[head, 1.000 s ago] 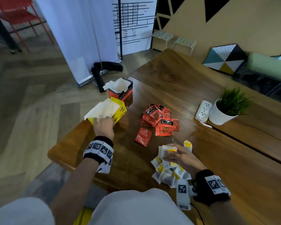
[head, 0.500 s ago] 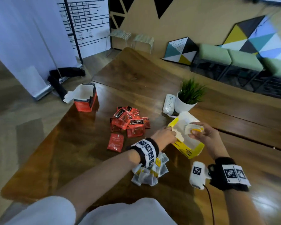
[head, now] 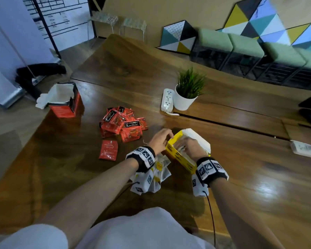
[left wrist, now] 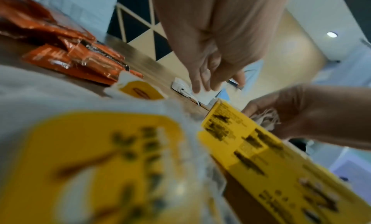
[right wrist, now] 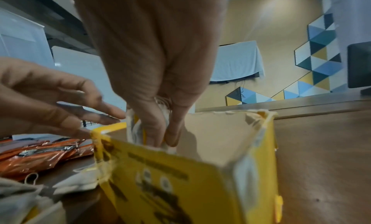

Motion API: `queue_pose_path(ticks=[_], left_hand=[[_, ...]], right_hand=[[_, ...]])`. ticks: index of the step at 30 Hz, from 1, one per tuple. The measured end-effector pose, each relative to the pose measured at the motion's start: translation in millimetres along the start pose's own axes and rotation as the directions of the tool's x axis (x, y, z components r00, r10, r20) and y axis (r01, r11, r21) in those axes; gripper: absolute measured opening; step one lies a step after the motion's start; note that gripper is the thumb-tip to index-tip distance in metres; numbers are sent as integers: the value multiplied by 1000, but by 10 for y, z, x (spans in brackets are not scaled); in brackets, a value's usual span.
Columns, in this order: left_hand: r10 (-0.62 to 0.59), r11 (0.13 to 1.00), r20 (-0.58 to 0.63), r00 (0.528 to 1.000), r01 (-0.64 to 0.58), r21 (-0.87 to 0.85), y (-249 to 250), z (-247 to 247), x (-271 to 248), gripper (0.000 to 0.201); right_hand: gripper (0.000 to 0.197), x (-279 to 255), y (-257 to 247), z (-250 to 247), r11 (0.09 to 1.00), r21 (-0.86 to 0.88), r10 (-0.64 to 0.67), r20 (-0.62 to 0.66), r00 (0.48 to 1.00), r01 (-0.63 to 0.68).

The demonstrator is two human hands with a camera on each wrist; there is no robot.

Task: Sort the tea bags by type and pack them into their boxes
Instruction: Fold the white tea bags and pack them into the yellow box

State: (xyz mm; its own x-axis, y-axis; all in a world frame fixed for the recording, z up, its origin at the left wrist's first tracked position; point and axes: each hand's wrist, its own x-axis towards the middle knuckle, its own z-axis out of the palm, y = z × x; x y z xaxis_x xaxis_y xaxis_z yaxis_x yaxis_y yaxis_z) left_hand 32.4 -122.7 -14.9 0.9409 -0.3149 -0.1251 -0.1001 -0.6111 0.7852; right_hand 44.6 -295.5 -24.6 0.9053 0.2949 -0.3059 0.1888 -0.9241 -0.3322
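Observation:
An open yellow box (head: 180,157) (left wrist: 251,141) (right wrist: 180,179) stands on the wooden table in front of me. My right hand (head: 183,146) (right wrist: 162,141) reaches down into it and pinches white tea bags (right wrist: 136,129) (left wrist: 265,118) against its left inner wall. My left hand (head: 162,137) (left wrist: 208,84) (right wrist: 112,114) is beside the box's far left corner, fingers straight and touching the rim. A pile of white, yellow-labelled tea bags (head: 160,175) (left wrist: 80,148) lies under my left wrist. Red sachets (head: 122,124) (right wrist: 36,154) are heaped farther left, and an open red box (head: 65,103) stands beyond them.
One red sachet (head: 109,150) lies apart, near the heap. A potted plant (head: 187,94) and a white power strip (head: 167,100) stand behind the yellow box. Another white strip (head: 305,149) lies at the far right. The table's left edge runs past the red box.
The yellow box came from the table's left edge to the spot in front of me. My right hand, carrying white tea bags, has gone down into it. My left hand shifted to the rim.

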Motion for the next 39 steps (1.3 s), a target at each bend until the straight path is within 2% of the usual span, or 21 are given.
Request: queue_pose_path(ticks=[2,4,8,11,14,19,21,24,25,27,29,30,32,34,36,39], left_hand=[[-98,994,85,992,101,-29,38,-16,27,50],[-163,987,172,972,162,20,54,-4,57,56],[-160,986,178,971,151,68,43,-10,92,61],[-142,988,214,967,124,95,51,-26,112,66],[-167,984,224,960,147,105,47,3,129,69],[-190,979,228,955,167,117,20,68,126,67],[-192,980,279,941,171,98,3,55,120,70],[-170,981,379,910,195,-27,-46,-71,104,77],[-165,983,373,913,182,-11,-70,-141,110,77],[-167,986,283,945,154,67,-144,-305,155,74],[-186,977,182,966,162,140,-225,-435,211,67],[-189,969,159,969,158,188,-251,-475,248,61],[-198,950,152,968,151,274,-273,-498,338,47],[-204,925,169,964,133,356,-246,-462,399,36],[-212,890,216,953,97,445,-223,-363,425,35],[-213,824,189,959,73,562,-221,-196,433,43]], right_hand=[[37,10,-124,-39,1000,-25,-13,20,1000,13],[40,53,-189,-7,998,-62,-8,39,999,10],[54,14,-252,4,997,-66,-39,29,999,41],[54,-72,-246,-11,995,69,-67,-50,996,71],[51,-102,-243,30,979,203,35,-160,987,-1],[36,-15,-277,123,915,379,215,-180,960,-134],[32,26,-275,143,908,390,238,-185,953,-151],[25,56,-257,150,915,363,250,-174,952,-174],[24,47,-237,143,911,371,258,-172,951,-181],[23,-8,-185,107,905,383,272,-180,945,-188],[26,-115,-172,82,919,359,264,-257,930,-162],[26,-191,-200,81,929,349,245,-322,915,-126],[23,-368,-317,107,950,311,125,-426,896,15],[22,-512,-436,175,962,243,-21,-384,923,124],[27,-578,-471,268,970,183,-108,-254,961,158],[52,-600,-436,374,982,79,-169,-18,985,170]])
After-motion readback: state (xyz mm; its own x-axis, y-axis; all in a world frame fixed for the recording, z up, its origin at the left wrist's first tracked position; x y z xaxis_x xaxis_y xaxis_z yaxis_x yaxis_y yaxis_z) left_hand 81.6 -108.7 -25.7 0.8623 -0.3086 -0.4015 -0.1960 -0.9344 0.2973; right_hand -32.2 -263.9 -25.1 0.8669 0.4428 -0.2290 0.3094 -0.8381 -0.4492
